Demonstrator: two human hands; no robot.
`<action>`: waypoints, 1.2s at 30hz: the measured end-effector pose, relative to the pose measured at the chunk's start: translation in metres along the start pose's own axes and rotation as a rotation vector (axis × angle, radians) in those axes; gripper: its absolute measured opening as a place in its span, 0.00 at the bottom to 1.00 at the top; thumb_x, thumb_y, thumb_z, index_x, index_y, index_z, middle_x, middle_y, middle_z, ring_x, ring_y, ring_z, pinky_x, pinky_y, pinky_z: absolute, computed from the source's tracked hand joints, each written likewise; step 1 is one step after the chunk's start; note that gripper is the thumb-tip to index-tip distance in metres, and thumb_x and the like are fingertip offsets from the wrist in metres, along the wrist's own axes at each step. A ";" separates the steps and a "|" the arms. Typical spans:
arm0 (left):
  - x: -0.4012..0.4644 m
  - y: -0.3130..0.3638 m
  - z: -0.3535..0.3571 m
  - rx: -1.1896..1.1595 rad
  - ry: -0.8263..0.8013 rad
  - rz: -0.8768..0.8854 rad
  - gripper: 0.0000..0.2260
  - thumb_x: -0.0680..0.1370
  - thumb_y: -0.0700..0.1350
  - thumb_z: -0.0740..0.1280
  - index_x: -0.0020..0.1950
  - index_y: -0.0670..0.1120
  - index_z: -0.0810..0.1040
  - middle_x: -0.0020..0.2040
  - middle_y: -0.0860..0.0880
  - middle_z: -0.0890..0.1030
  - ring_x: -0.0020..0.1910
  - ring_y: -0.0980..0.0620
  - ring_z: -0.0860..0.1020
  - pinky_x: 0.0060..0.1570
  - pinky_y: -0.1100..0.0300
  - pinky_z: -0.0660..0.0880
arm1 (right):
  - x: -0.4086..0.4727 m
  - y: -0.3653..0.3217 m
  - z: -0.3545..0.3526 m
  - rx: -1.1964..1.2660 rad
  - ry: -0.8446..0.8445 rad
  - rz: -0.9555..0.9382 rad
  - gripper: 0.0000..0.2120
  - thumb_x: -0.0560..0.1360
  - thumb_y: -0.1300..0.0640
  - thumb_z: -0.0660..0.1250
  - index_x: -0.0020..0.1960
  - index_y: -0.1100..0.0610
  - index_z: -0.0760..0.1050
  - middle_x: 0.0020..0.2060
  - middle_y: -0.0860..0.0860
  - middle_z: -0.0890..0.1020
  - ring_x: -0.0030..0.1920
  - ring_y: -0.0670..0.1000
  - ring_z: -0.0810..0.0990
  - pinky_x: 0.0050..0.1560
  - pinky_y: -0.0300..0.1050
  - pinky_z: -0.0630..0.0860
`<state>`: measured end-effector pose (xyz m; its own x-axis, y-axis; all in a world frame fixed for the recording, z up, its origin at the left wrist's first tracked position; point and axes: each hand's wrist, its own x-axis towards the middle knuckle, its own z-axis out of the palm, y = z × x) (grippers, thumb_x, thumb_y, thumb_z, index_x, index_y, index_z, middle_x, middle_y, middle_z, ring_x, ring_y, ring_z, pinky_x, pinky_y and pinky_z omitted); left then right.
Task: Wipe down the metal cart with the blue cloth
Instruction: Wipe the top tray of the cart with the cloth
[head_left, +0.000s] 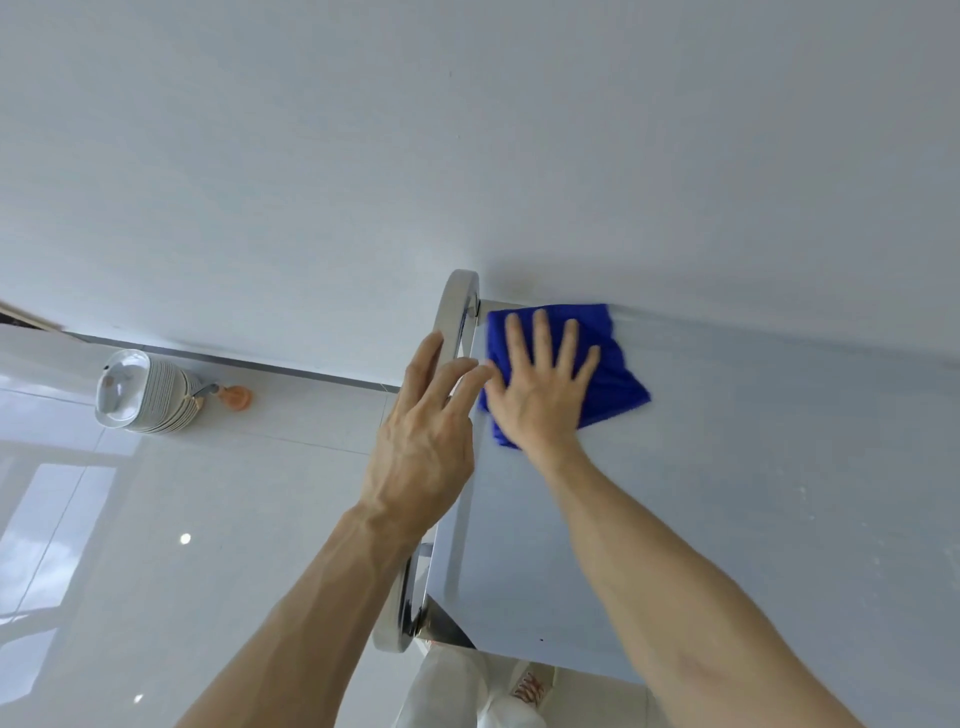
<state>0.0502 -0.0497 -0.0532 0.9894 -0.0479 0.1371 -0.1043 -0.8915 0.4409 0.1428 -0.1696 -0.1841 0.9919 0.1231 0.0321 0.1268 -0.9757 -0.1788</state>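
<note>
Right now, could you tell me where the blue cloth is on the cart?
In the head view the blue cloth lies flat on the metal cart top at its far left corner, beside the chrome handle and against the wall, under the right hand.

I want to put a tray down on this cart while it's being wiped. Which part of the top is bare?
The flat grey top of the metal cart is bare right of the right forearm, out to the wall. The far left corner is crowded: the right hand presses the blue cloth there, with the left hand by the chrome handle rail.
</note>
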 end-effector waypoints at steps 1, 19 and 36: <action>0.000 0.000 -0.001 -0.001 0.003 0.011 0.21 0.76 0.33 0.52 0.64 0.39 0.77 0.62 0.45 0.79 0.75 0.38 0.64 0.45 0.50 0.82 | -0.008 -0.015 0.002 0.018 -0.017 -0.075 0.30 0.80 0.39 0.50 0.79 0.47 0.63 0.79 0.53 0.65 0.78 0.66 0.58 0.73 0.75 0.51; 0.000 -0.002 0.003 0.006 0.042 0.045 0.23 0.75 0.31 0.50 0.62 0.37 0.79 0.57 0.44 0.81 0.73 0.35 0.65 0.61 0.48 0.77 | 0.035 -0.009 0.008 -0.013 0.055 -0.021 0.24 0.82 0.38 0.54 0.76 0.45 0.67 0.71 0.56 0.72 0.72 0.66 0.67 0.70 0.75 0.58; 0.002 -0.005 0.006 0.005 0.027 0.025 0.23 0.76 0.33 0.48 0.61 0.38 0.80 0.56 0.45 0.81 0.74 0.37 0.64 0.63 0.55 0.74 | 0.036 -0.005 0.003 0.018 -0.008 -0.095 0.22 0.83 0.42 0.53 0.75 0.45 0.67 0.73 0.53 0.70 0.74 0.63 0.65 0.72 0.72 0.58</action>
<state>0.0532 -0.0481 -0.0602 0.9835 -0.0577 0.1717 -0.1279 -0.8924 0.4327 0.1776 -0.1597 -0.1846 0.9753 0.2168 0.0417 0.2208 -0.9560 -0.1930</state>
